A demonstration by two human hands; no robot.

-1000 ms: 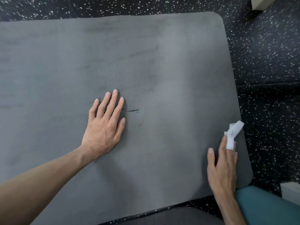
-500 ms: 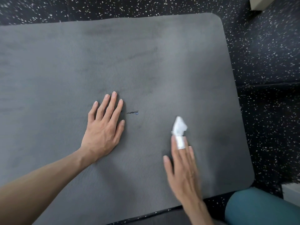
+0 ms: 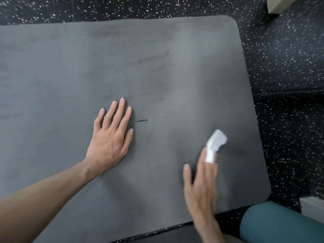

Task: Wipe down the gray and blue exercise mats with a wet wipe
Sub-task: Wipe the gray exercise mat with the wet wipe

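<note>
Presently, item one: gray mat (image 3: 157, 67), unrolled flat on the speckled floor (image 3: 289, 67). Wiping is under way on its near right part. Faint darker streaks cross the mat beyond both hands; whether they are damp or dirt cannot be told, so how much is finished is uncertain. A small dark-and-blue mark (image 3: 142, 121) lies just beyond the left thumb tip, apparently not yet removed.

Item two: blue mat (image 3: 273, 223), rolled, at the gray mat's near right corner, just right of the right wrist. Judged untouched; all of it is probably left to do.

Item three: wet wipe (image 3: 214, 144), white, bunched. It is held among the right hand (image 3: 201, 186)'s straight fingertips and sticks out past them, over the gray mat. The hand is blurred, so the exact hold, and whether the wipe touches the mat, cannot be made out.

Item four: left hand (image 3: 110, 135), palm down, fingers straight and slightly spread, pressing the gray mat flat, holding nothing. The wipe lies well to the right of these fingers.
</note>
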